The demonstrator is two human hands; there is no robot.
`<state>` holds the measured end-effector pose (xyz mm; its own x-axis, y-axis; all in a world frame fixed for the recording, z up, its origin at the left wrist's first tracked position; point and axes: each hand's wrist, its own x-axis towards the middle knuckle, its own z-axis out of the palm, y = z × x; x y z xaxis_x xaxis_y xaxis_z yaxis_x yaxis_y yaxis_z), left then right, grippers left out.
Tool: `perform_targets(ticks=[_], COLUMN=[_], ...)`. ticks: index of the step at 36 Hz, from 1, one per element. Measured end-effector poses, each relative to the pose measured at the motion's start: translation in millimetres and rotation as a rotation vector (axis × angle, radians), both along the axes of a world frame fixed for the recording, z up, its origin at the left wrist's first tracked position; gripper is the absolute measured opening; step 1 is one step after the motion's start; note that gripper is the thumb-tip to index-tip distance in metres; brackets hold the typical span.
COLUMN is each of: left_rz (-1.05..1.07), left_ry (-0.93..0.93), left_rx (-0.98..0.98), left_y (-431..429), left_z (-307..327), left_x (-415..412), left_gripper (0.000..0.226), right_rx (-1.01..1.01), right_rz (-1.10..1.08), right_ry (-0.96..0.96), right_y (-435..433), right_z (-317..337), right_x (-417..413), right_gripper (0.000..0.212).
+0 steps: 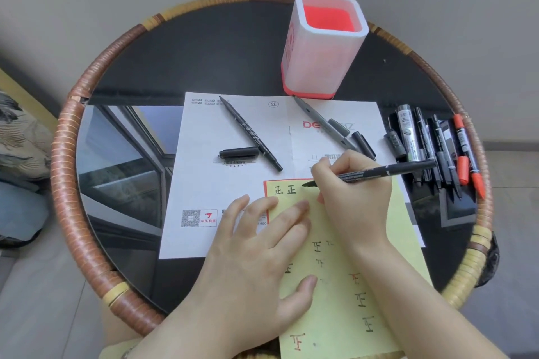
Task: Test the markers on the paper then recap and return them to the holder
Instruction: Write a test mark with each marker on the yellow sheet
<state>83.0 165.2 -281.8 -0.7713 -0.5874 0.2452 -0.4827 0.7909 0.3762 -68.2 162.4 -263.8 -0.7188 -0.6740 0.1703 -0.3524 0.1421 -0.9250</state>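
Observation:
My right hand [354, 192] grips a black marker [388, 170] with its tip touching the yellow paper [344, 285], beside two written characters. My left hand [256, 253] lies flat on the yellow paper, fingers spread. An uncapped black marker [250, 134] lies on the white printed sheet [204, 183] with its cap [239, 152] beside it. A grey marker [323, 122] lies uncapped near two loose caps [363, 144]. The red and white holder [323, 46] stands empty at the back.
Several capped black markers and red markers [437, 148] lie in a row at the table's right side. The round glass table has a woven rattan rim [67, 183]. A patterned cushion [20, 137] sits off to the left.

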Motion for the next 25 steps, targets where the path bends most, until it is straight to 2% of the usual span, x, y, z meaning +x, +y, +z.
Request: perform_targets(ticks=[14,25], left_rz=[-0.005,-0.003], left_ry=[-0.004,-0.016], left_rx=[0.008,0.019], left_y=[-0.8,-0.8], left_z=[1.3,1.8], left_x=[-0.3,0.0], left_gripper=[0.053,0.054], right_rx=[0.008,0.003], right_rz=[0.006,0.032], right_ry=[0.062,-0.002], right_y=[-0.3,0.8], right_z=[-3.7,-2.2], right_x=[0.7,-1.5], right_gripper=[0.031,0.029])
